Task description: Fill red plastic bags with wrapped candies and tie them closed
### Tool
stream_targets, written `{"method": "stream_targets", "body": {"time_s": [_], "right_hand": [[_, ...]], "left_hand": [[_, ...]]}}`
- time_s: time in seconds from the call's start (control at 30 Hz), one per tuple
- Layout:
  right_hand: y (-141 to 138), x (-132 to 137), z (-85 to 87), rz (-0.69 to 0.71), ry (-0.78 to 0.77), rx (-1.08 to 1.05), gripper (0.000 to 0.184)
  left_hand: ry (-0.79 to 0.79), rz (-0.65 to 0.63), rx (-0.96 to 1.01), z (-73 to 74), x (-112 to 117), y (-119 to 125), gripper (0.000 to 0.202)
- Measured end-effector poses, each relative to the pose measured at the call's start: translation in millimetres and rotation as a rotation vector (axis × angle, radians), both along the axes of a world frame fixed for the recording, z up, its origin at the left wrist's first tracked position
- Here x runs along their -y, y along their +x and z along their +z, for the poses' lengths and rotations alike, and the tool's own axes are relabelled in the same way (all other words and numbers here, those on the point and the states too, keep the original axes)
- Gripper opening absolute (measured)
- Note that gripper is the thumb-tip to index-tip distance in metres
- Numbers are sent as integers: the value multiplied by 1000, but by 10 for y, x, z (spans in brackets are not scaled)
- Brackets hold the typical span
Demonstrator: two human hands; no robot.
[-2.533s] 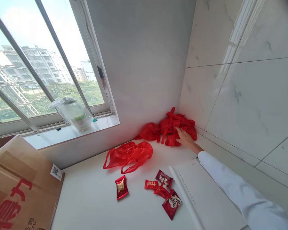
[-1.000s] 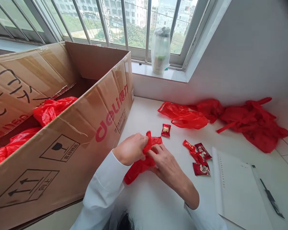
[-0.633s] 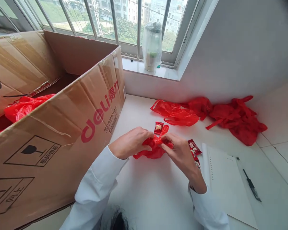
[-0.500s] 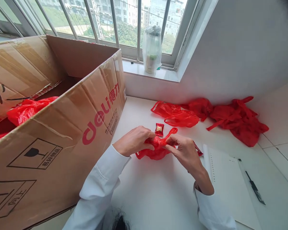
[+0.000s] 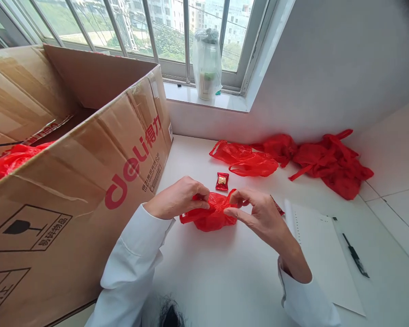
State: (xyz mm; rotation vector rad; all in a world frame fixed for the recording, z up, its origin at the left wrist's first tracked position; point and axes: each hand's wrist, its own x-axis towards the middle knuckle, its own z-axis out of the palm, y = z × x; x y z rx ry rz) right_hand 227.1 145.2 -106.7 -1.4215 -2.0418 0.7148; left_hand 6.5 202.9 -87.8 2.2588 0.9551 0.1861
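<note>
Though crumpled, bag (image 5: 213, 221) between hands (image 5: 261, 217)

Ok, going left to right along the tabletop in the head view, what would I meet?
Cardboard box, left hand, red plastic bag between the hands, right hand, white paper sheet, black pen.

Red plastic bag (image 5: 213, 220), brown box (image 5: 88, 177) printed red and black, white sleeves (image 5: 134, 252), black pen (image 5: 356, 256)
</note>
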Motion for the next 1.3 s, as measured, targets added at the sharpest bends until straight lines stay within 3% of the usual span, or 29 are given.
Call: {"method": "stream_targets", "body": {"time_s": [0.13, 0.23, 0.43, 0.63, 0.9, 1.0, 1.17, 1.3], "right_hand": [[-173, 26, -105, -2, -43, 156, 26], [-165, 8, -155, 14, -81, 146, 25], [52, -42, -64, 99, -166, 8, 25], [172, -81, 15, 86, -254, -38, 28], [239, -128, -33, 77, -293, -21, 25], [232, -153, -63, 43, -279, -10, 24], [218, -197, -88, 52, -258, -92, 21], [224, -230, -114, 4, -208, -163, 20]], "left_hand": [[-3, -40, 19, 36, 62, 103, 27], [-6, -57, 34, 50, 66, 116, 31], [-55, -103, 82, 46, 16, 64, 28], [-65, -84, 91, 17, -40, -7, 27], [-39, -28, 22, -11, -84, -99, 24], [52, 22, 52, 34, -3, 10, 8], [164, -29, 128, -51, 89, 340, 22], [171, -13, 166, -177, 34, 438, 24]]}}
